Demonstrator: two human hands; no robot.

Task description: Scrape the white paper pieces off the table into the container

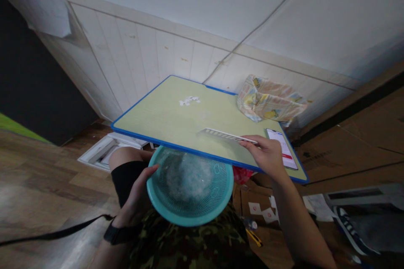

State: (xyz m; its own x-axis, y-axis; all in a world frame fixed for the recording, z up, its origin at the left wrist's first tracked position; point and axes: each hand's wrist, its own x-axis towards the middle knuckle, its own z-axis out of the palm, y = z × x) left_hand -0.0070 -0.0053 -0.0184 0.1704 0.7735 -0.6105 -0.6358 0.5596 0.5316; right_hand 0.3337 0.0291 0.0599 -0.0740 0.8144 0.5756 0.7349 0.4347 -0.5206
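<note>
My left hand (139,191) grips the rim of a teal mesh basket (189,214) held under the near edge of a low green table (164,115) with a blue border. A heap of small pale bits fills the basket. My right hand (267,153) pinches one end of a long white ruler-like strip (227,135) that lies flat on the tabletop near that edge. A small cluster of white bits (189,101) sits farther back on the table.
A phone (284,147) with a lit screen lies on the table beside my right hand. A crumpled printed bag (271,103) stands at the table's far right corner against the white wall. Papers, a shoe (353,227) and cardboard lie on the floor to the right.
</note>
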